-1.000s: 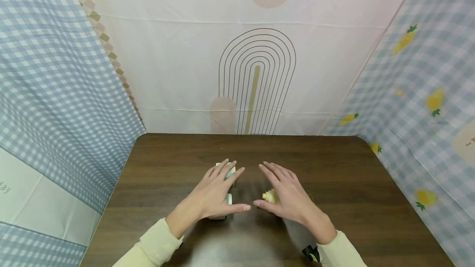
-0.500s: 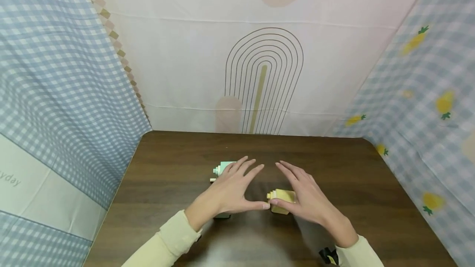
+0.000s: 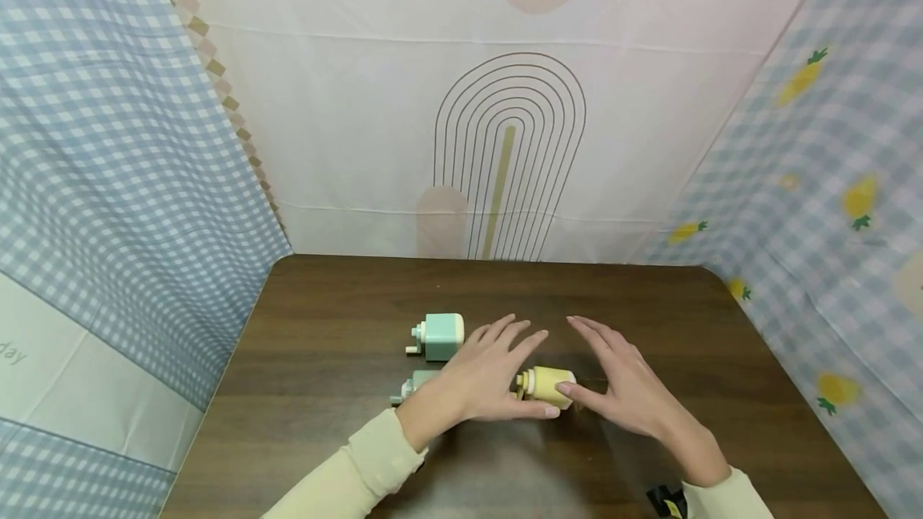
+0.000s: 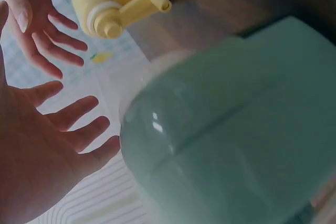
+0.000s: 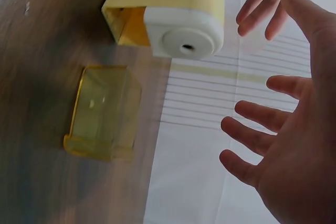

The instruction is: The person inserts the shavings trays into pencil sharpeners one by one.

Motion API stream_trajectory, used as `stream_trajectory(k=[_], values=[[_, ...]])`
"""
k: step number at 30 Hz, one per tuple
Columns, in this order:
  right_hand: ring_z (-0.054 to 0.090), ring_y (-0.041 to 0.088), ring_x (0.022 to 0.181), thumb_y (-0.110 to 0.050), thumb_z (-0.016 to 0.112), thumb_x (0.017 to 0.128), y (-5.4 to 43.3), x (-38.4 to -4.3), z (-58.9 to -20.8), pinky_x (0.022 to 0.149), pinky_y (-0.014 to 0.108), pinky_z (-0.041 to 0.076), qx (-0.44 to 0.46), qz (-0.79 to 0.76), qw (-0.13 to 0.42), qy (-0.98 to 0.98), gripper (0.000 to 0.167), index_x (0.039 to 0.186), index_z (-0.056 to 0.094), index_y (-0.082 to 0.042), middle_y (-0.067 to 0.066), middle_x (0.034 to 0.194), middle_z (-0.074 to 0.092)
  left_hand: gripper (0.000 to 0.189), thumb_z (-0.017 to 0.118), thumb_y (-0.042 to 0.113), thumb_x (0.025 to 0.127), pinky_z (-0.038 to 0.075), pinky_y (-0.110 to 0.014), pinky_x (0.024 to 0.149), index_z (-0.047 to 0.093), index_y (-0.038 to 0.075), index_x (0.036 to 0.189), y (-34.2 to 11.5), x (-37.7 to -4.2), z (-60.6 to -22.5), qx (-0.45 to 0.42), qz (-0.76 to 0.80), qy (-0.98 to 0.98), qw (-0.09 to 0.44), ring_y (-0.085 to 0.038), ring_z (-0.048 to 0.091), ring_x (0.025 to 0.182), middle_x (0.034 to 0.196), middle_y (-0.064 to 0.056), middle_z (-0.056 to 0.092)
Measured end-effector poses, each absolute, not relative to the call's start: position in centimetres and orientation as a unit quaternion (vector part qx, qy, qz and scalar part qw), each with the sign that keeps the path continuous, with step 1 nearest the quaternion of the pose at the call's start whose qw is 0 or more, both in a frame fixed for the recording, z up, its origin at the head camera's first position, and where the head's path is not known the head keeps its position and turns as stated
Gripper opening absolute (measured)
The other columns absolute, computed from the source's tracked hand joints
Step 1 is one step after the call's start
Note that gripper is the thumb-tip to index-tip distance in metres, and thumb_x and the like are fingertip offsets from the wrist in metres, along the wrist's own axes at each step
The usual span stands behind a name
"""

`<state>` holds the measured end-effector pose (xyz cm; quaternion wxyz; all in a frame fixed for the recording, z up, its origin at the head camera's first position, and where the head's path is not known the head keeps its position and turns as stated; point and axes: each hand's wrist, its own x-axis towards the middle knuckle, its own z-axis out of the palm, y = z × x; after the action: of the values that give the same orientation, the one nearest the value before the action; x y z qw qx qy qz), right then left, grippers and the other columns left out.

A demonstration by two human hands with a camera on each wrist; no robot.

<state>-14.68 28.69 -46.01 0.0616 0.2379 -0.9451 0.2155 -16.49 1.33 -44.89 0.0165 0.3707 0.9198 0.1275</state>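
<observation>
A yellow hand-crank pencil sharpener (image 3: 550, 383) lies between my two hands on the table. My left hand (image 3: 493, 379) hovers beside its crank side with fingers spread, overlapping part of a dark green pencil sharpener (image 3: 423, 380). My right hand (image 3: 634, 383) is near the other side, fingers apart and holding nothing, its thumb overlapping the yellow body. In the right wrist view, the yellow sharpener shows an empty drawer slot under its white front. A clear yellow shavings drawer (image 5: 105, 111) lies apart from it on the table.
A mint green pencil sharpener (image 3: 443, 336) stands behind the dark green one. The brown wooden table (image 3: 346, 311) ends at a white patterned cloth (image 3: 346, 126). Blue checked cloths hang on both sides. A black strap (image 3: 667, 500) shows at my right sleeve.
Both hands have shifted to the right over the table, fingers still spread. The mint and dark green sharpeners have come into fuller view from behind my left hand.
</observation>
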Motion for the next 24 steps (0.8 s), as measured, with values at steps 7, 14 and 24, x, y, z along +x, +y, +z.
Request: stream_trajectory(k=[7, 14, 24], values=[[0.041, 0.044, 0.146, -0.052, 0.079, 0.093, 29.9, -14.4, -46.5, 0.105, 0.078, 0.034, 0.219, 0.219, 0.059, -0.949, 0.094, 0.168, 0.031, -0.023, 0.012, 0.165, 0.041, 0.107, 0.037, 0.094, 0.088, 0.032, -0.053, 0.124, 0.023, 0.028, 0.171, 2.5, -16.6, -45.6, 0.376, 0.1, 0.921, 0.013, -0.03, 0.023, 0.16, 0.173, -0.003, 0.028], [0.041, 0.048, 0.145, -0.047, 0.079, 0.095, 31.5, -14.0, -46.8, 0.102, 0.079, 0.036, 0.203, 0.226, 0.05, -0.951, 0.09, 0.168, 0.032, -0.023, 0.015, 0.164, 0.041, 0.108, 0.037, 0.096, 0.087, 0.035, -0.049, 0.122, 0.025, 0.029, 0.17, 4.2, -16.5, -46.2, 0.382, 0.072, 0.921, -0.002, -0.028, 0.026, 0.159, 0.172, -0.003, 0.03], [0.043, 0.053, 0.141, -0.045, 0.079, 0.095, 33.1, -13.2, -47.5, 0.095, 0.081, 0.042, 0.188, 0.233, 0.033, -0.954, 0.088, 0.167, 0.034, -0.02, 0.021, 0.161, 0.043, 0.106, 0.037, 0.096, 0.086, 0.045, -0.045, 0.115, 0.024, 0.032, 0.17, 6.2, -16.0, -47.0, 0.394, 0.049, 0.918, 0.009, -0.025, 0.039, 0.152, 0.169, -0.001, 0.035]])
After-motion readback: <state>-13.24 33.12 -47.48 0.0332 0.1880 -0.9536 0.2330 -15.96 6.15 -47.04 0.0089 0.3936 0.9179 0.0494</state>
